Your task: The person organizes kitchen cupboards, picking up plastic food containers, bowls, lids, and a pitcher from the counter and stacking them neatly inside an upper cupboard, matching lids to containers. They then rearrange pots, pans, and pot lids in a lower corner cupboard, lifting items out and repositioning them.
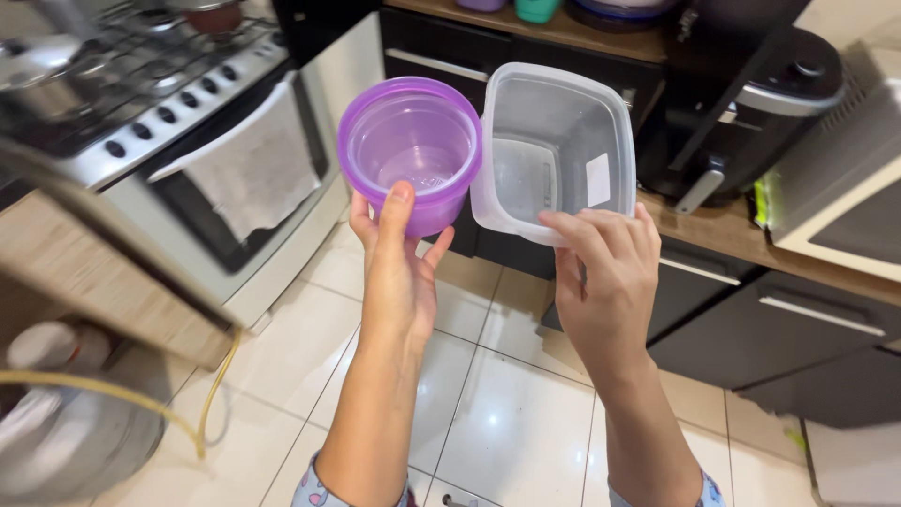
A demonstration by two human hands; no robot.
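My left hand (394, 268) grips a round, translucent purple plastic container (410, 150) by its near rim, the thumb pressed on the edge. It looks like nested purple tubs, open side facing me and empty. My right hand (605, 282) holds a clear rectangular plastic container (554, 150) by its lower edge, fingers over the rim. This one is also empty and bears a small white label on its inside wall. The two containers touch side by side, held up above a white tiled floor (488, 422).
A steel gas stove with an oven door and a cloth over its handle (235, 169) stands at left. Dark drawers under a wooden counter (741, 235) run along the right, with a black appliance (751, 103) and a microwave (845, 188) on top. A yellow hose (202, 413) trails at lower left.
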